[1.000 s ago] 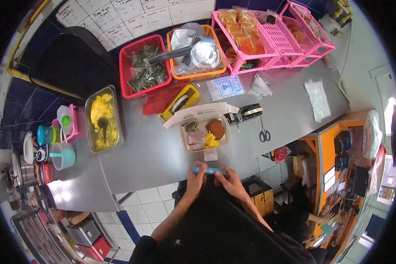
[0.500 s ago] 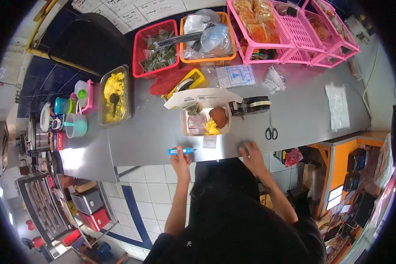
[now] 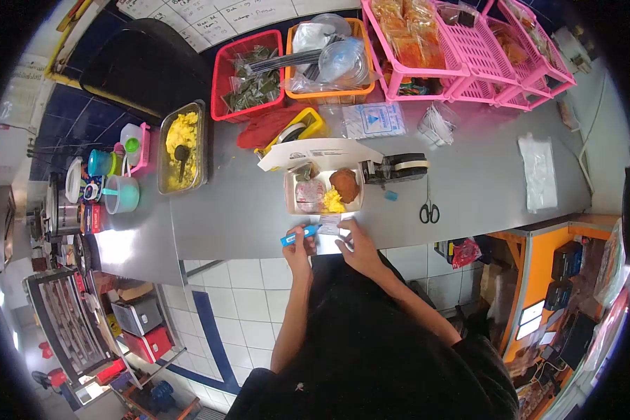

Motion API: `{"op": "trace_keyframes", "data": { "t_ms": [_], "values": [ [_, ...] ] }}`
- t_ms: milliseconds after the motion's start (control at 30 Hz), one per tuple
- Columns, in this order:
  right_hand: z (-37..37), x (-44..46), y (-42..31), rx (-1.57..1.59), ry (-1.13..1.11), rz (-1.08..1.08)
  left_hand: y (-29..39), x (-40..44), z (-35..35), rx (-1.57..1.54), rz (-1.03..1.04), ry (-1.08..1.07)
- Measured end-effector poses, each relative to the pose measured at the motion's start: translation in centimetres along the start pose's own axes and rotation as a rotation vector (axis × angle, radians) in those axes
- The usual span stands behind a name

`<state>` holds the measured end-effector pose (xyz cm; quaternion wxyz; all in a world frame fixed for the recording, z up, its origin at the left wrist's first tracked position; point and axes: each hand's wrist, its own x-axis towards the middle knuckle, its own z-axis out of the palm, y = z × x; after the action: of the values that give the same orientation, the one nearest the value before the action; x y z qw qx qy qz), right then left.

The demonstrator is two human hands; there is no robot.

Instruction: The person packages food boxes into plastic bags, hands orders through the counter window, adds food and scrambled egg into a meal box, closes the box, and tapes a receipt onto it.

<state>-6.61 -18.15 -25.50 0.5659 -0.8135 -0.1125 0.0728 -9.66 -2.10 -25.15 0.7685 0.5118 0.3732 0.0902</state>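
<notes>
My left hand [image 3: 299, 252] is closed around a blue highlighter [image 3: 299, 235], which lies level with its uncapped tip pointing right at a small printed slip [image 3: 330, 223]. My right hand [image 3: 358, 248] is at the slip's right edge, thumb and fingers apart; whether it presses the paper is hard to see. Just behind the slip sits an open white food box [image 3: 323, 212] with its lid raised. Inside are a wrapped pale portion [image 3: 309, 197], yellow scrambled-looking food [image 3: 334, 201], a brown piece [image 3: 344, 185] and a small green packet [image 3: 305, 171]. A blue cap [image 3: 390, 196] rests right of the box.
Right of the box are a tape dispenser [image 3: 397, 168] and black scissors [image 3: 429, 212]. A tray of yellow food [image 3: 182, 154] with a dark scoop stands left. Red [image 3: 217, 77], orange [image 3: 365, 49] and pink baskets [image 3: 462, 66] line the back. The steel table's front edge is close to me.
My right hand has moved left from the table edge to the slip. The highlighter has shifted right and tilted slightly upward at its tip. A blue cap now shows on the table.
</notes>
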Motion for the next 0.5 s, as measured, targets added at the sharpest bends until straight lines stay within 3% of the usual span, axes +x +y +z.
{"op": "trace_keyframes", "data": {
  "t_ms": [133, 200, 333, 400, 500],
  "values": [
    [1.5, 0.7, 1.5, 0.167, -0.072, 0.214, 0.0, -0.1, -0.2, 0.037, 0.002, -0.043],
    [1.9, 0.8, 2.6, 0.411, -0.152, 0.45, -0.2, 0.2, -0.5, 0.091, 0.059, -0.1],
    [2.4, 0.7, 2.8, 0.061, -0.059, 0.227, -1.0, 0.3, -0.5, 0.18, 0.11, -0.114],
    [1.9, 0.4, 2.4, -0.216, -0.071, 0.136, -1.7, 0.4, 0.2, 0.285, 0.326, -0.11],
    [1.8, 0.7, 2.5, -0.224, -0.111, 0.176, -1.7, 0.5, 0.5, 0.433, 0.328, -0.099]
  ]
}}
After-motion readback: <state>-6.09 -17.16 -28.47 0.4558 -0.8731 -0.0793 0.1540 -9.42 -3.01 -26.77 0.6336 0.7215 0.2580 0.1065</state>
